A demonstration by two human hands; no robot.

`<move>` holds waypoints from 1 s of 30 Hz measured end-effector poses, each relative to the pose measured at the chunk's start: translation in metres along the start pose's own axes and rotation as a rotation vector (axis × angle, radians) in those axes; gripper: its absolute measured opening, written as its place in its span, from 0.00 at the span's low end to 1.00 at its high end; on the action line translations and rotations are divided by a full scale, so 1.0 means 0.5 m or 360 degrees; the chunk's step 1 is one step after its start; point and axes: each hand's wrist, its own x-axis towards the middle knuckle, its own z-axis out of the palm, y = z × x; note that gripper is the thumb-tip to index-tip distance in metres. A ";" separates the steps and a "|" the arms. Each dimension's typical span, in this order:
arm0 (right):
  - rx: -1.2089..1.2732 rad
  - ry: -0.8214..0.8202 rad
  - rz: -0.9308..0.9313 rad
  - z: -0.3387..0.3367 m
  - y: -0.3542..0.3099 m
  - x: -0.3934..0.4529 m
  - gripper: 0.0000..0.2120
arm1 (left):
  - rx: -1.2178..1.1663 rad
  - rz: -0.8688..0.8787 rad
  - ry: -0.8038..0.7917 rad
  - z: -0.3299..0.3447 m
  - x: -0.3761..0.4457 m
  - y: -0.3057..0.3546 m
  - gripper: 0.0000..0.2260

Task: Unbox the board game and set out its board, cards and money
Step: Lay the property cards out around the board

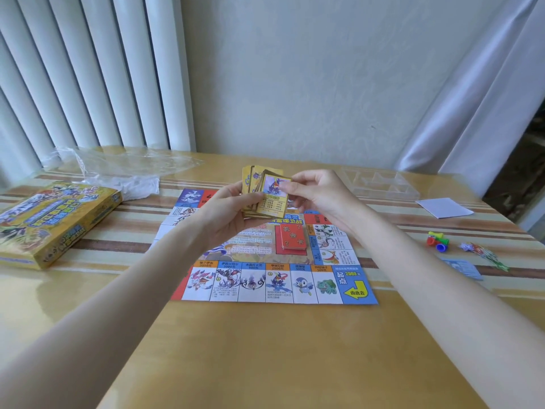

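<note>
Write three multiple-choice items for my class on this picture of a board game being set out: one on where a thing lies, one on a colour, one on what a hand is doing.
1. Where does the game box lie?
A. On the table, left of the board
B. On top of the board
C. On the floor

2. What colour is the card stack lying on the board's middle?
A. Green
B. Red
C. White

3. What is the left hand doing?
A. Lying flat on the table
B. Holding a stack of yellow cards
C. Lifting the box

Key: 1 A, the box sits on the striped table top to the left, clear of the board. 2 B, the small stack has a red back with characters. 3 B, its fingers curl round the yellow cards while the right hand pinches the front card.
</note>
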 end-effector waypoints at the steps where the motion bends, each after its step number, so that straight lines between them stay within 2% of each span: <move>1: 0.0014 -0.0018 0.0014 0.001 0.002 -0.007 0.05 | 0.0043 -0.0010 -0.0019 -0.002 -0.008 -0.001 0.08; 8: -0.0270 -0.0239 0.0208 0.009 0.030 -0.068 0.06 | 0.0285 -0.0247 -0.0136 -0.018 -0.062 -0.047 0.10; 12: -0.0206 -0.0295 0.0325 0.026 0.048 -0.099 0.08 | 0.0368 -0.0318 -0.0105 -0.025 -0.093 -0.078 0.12; 15: -0.0216 -0.0305 0.0298 0.034 0.048 -0.115 0.07 | 0.0336 -0.0342 -0.0081 -0.027 -0.109 -0.083 0.11; 18: -0.0257 -0.0385 0.0276 0.037 0.044 -0.130 0.09 | 0.0244 -0.0362 -0.0027 -0.034 -0.124 -0.085 0.10; 23: -0.0582 -0.0712 0.0338 0.031 0.047 -0.167 0.06 | 0.0249 -0.0309 0.0188 -0.059 -0.138 -0.089 0.08; 30: -0.1062 -0.0715 0.0240 0.059 0.070 -0.188 0.08 | 0.0286 -0.0323 0.0338 -0.066 -0.142 -0.095 0.09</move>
